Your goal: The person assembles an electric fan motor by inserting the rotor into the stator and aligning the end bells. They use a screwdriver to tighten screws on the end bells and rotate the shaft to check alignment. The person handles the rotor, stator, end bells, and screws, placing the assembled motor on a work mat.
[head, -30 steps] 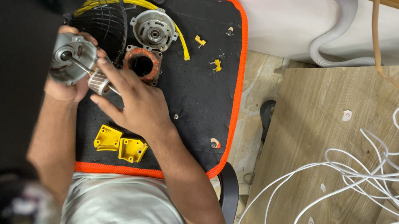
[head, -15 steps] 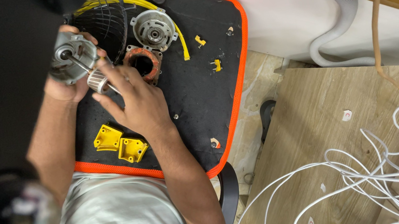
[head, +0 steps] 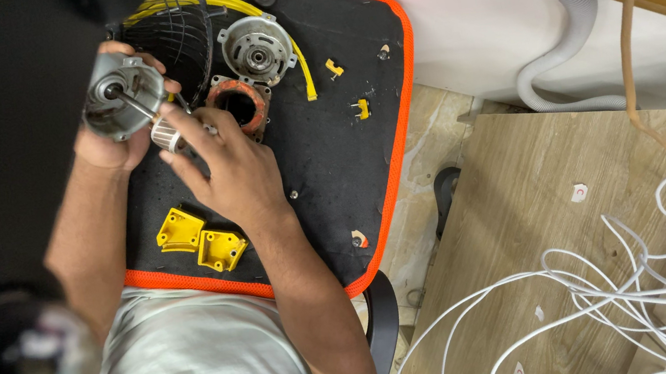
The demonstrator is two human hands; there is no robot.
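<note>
Fingers of the left hand (head: 109, 143) wrap a round grey metal motor housing (head: 121, 93), its thin shaft pointing out. Just beside it, the right hand (head: 233, 169) pinches a small ribbed silver rotor (head: 165, 134) on that shaft. Below lie a copper-wound stator (head: 240, 103), a second metal end cap (head: 257, 50) and two yellow plastic brackets (head: 200, 238) on a black, orange-edged mat (head: 330, 169); white cables (head: 604, 295) cross wooden boards (head: 535, 207).

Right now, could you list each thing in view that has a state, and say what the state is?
left hand: holds the grey motor housing, tilted
right hand: fingertips on the rotor by the housing
second housing half: lies apart on the black mat
copper stator: lies loose on the mat
two yellow brackets: lie side by side on the mat
</note>
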